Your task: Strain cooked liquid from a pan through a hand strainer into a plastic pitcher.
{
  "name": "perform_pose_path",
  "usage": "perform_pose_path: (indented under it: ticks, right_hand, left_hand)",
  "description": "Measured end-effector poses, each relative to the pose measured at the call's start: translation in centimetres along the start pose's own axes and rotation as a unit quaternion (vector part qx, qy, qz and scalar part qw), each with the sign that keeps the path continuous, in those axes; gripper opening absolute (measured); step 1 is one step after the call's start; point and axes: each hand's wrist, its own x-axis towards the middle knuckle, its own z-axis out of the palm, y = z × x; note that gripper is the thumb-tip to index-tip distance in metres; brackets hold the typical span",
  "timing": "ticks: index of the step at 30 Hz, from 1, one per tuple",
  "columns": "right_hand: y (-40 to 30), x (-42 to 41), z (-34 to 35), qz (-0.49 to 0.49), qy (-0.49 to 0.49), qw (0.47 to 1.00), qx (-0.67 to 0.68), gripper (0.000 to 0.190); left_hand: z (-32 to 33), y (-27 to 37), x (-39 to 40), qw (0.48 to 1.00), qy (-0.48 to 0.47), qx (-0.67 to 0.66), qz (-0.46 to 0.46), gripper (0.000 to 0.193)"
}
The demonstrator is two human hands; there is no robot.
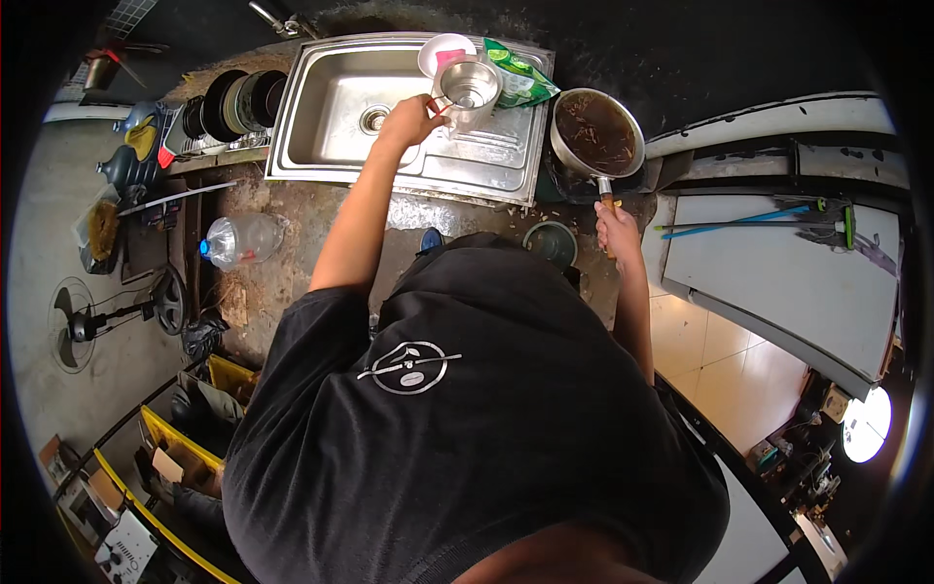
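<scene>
My right hand (619, 230) grips the wooden handle of a metal saucepan (638, 155). Dark brown liquid with floating shreds (595, 128) fills most of the pan, which is level or nearly so. With my left hand (416, 123) I pinch a thin red handle (441, 106) at the side of a round, shiny vessel, perhaps a strainer (471, 84). It sits in or over a clear jug (461, 123) on the sink's drainboard (481, 164); how the two fit together is hard to see. Behind the jug, a white plate (429, 52) carries something pink (448, 56).
Right of the jug lies a green printed pouch (522, 77). The steel sink basin (336, 95) is at the left, beside a rack of dishes (237, 106). A large plastic bottle (244, 239) and a bucket (552, 244) are on the floor. A fan (80, 325) stands far left.
</scene>
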Motion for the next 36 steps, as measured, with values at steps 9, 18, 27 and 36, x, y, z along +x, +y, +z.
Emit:
perform_pose_path:
  ticks: [9,18,27,36]
  right_hand:
    - [0.4,-1.1,1.2,0.0,0.002,1.0,0.028,0.025]
    - [0.3,-3.8,2.7,-0.001,0.031,0.999,0.029,0.023]
    - [-0.1,-6.3,3.9,0.0,0.055,0.998,0.03,0.023]
    - [-0.2,-7.9,5.7,0.004,0.055,0.997,0.053,0.023]
  left_hand:
    - [-2.9,-2.0,0.9,0.992,-0.055,-0.051,0.099,0.045]
    - [0.5,0.2,1.6,0.982,-0.117,-0.132,0.071,0.049]
    - [3.0,0.7,3.6,0.939,-0.176,-0.288,0.069,0.038]
    - [2.0,-1.2,2.6,0.923,-0.246,-0.247,0.162,0.039]
